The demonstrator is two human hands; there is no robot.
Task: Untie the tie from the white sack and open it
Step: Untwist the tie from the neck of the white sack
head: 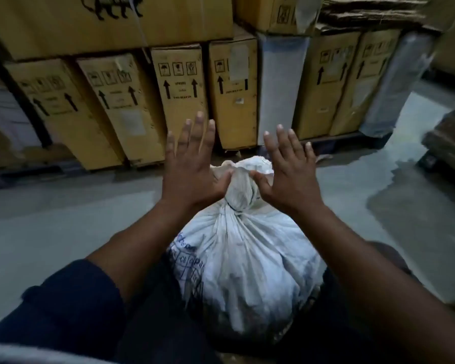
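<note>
At the far left we see a row of upright cardboard boxes [179, 88] printed with black arrows, standing on a grey floor [63, 219], with a larger box stacked across their tops. Nearer to us, a dark sleeve [71, 298] covers the left upper arm, and the bare forearm reaches forward to the left hand [192, 166]. That hand is flat, back up, with its fingers straight and fanned toward the boxes and its thumb laid against the left side of the sack's bunched neck [241, 185]. The white sack [247, 258] sits on the floor close in front of us, between the two arms. Its long axis runs from its bulging body near us up and away to the gathered top, which points toward the boxes. A thin dark tie [234, 207] is cinched round the neck just below the thumbs, so the sack is not yet open. The right hand [289, 174] mirrors the left, with its fingers spread and straight and its thumb against the neck's right side. The two hands are apart, with the neck between them. Whether the thumbs press or only touch, we cannot tell. Beyond the right hand a plastic-wrapped package [281, 85] stands among the boxes, and a glossy patch [410, 179] spreads over the floor at the right.
</note>
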